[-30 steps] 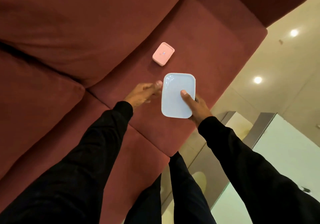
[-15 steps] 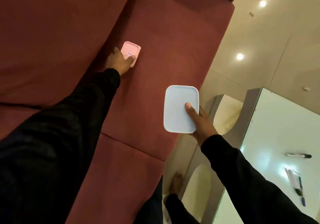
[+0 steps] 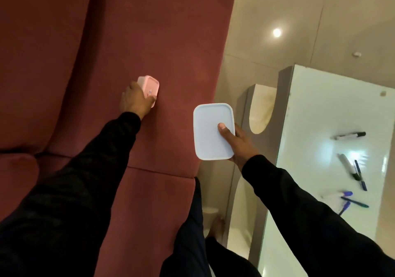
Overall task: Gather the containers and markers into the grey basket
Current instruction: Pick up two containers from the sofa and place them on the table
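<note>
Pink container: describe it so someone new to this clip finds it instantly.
Start at the dark red sofa. On its seat, the left hand grips a small pink container. It is much smaller than the pale blue container in the right hand.

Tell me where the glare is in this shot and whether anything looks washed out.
Head view: glare sits on the glossy white table, brightest beside the markers; a ceiling light reflects off the floor; the sofa is dim but readable, and the sleeves go almost black.
</note>
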